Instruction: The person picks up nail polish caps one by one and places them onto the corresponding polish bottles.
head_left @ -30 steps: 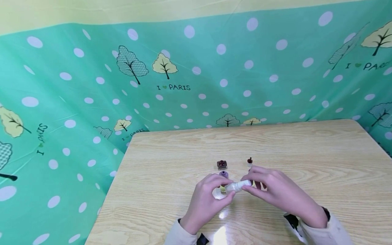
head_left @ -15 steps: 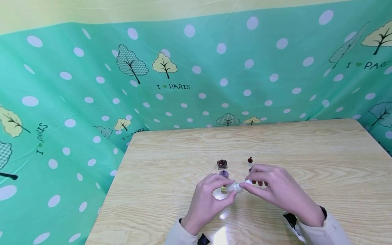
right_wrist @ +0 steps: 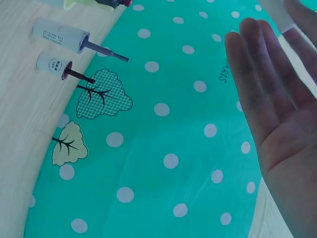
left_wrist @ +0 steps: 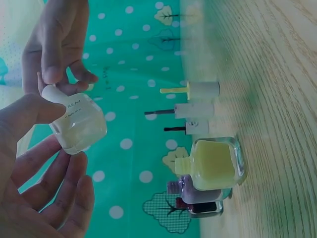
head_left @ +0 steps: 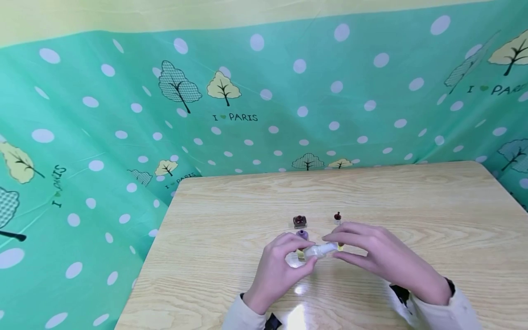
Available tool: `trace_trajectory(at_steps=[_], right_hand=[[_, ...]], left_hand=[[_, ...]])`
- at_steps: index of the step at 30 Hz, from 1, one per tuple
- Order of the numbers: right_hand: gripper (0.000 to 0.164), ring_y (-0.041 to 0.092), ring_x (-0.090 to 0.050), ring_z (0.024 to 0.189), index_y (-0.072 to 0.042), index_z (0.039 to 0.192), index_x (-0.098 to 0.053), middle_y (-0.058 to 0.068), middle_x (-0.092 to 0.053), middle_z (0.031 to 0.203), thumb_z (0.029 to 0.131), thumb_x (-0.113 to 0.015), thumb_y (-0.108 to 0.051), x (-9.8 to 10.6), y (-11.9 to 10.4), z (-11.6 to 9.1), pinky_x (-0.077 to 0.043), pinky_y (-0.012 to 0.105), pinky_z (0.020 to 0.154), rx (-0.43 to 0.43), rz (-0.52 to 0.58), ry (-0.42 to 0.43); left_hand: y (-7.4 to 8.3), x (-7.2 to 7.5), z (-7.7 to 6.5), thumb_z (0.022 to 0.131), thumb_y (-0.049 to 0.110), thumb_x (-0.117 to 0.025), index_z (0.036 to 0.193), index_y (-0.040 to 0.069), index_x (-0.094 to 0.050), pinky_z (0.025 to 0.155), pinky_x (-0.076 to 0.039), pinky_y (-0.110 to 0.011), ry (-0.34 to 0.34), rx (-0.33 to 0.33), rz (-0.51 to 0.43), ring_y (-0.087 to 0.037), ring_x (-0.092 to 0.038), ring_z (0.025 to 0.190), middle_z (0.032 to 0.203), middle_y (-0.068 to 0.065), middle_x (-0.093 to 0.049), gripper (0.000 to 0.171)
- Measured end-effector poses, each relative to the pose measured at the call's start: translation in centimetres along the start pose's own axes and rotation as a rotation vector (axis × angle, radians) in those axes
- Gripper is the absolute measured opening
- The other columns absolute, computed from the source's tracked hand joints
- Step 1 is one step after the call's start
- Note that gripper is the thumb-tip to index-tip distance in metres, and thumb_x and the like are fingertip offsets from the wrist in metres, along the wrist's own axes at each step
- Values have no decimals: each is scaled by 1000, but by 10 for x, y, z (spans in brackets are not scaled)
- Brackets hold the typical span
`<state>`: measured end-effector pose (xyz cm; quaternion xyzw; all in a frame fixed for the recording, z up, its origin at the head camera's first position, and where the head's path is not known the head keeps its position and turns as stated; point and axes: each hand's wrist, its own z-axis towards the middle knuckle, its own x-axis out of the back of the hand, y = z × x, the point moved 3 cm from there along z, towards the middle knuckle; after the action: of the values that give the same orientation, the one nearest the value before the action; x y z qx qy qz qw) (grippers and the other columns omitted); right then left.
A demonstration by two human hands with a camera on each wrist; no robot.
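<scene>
My left hand [head_left: 280,266] pinches a nail polish bottle [left_wrist: 81,121] with pale, milky polish, held tilted above the table. Its white cap [head_left: 329,248] is on the neck and points toward my right hand [head_left: 379,250]. That hand's fingers are extended around the cap, the index finger right at it and the thumb spread apart below. Beyond the left hand stand uncapped bottles: yellow [left_wrist: 215,163], purple [head_left: 302,234] and dark red [head_left: 299,222]. Past the right hand, brush caps stand upside down: yellow [left_wrist: 203,89], purple [right_wrist: 59,34] and dark red [right_wrist: 52,64].
The wooden table [head_left: 231,206] spreads out on every side of the bottles. A green polka-dot curtain [head_left: 247,137] hangs behind its far edge and along the left.
The right hand pinched the cap, rolled it between thumb and fingers, and has now spread its thumb and fingers off it. The left hand keeps the bottle in nearly the same place.
</scene>
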<state>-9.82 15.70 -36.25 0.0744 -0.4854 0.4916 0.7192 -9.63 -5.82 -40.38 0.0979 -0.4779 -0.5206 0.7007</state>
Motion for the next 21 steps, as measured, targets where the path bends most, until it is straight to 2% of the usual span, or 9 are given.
trace_trajectory(at_steps=[4, 6, 15, 21], right_hand=[[40, -2, -63, 86, -26, 113, -72, -19, -65, 105, 79, -82, -8, 2, 0, 0, -49, 7, 73, 22, 21, -10], [41, -4, -62, 85, -26, 112, -73, -19, -66, 104, 78, -82, -6, 2, 1, -1, -48, 7, 71, 23, 33, -7], [35, -4, -61, 81, -24, 110, -72, -17, -67, 101, 81, -80, -8, 1, 1, 1, -48, 8, 69, 53, 44, 24], [22, -9, -56, 73, -28, 102, -72, -21, -66, 96, 84, -78, -17, 0, 1, 0, -46, 6, 61, -12, 21, 30]], left_hand=[[-1, 0, 0, 81, 16, -80, 101, 15, -76, 88, -55, -23, 11, -46, 19, -9, -67, 97, 98, 6, -72, 21], [-1, 0, 1, 81, 16, -80, 102, 15, -76, 89, -54, -23, 11, -48, 19, -9, -66, 98, 98, 6, -72, 21], [0, 0, 0, 80, 15, -81, 101, 14, -76, 88, -54, -21, 23, -65, 18, -8, -67, 95, 98, 5, -72, 22], [1, -1, 0, 80, 16, -81, 102, 15, -76, 89, -53, -20, 23, -79, 31, -8, -66, 97, 99, 6, -72, 23]])
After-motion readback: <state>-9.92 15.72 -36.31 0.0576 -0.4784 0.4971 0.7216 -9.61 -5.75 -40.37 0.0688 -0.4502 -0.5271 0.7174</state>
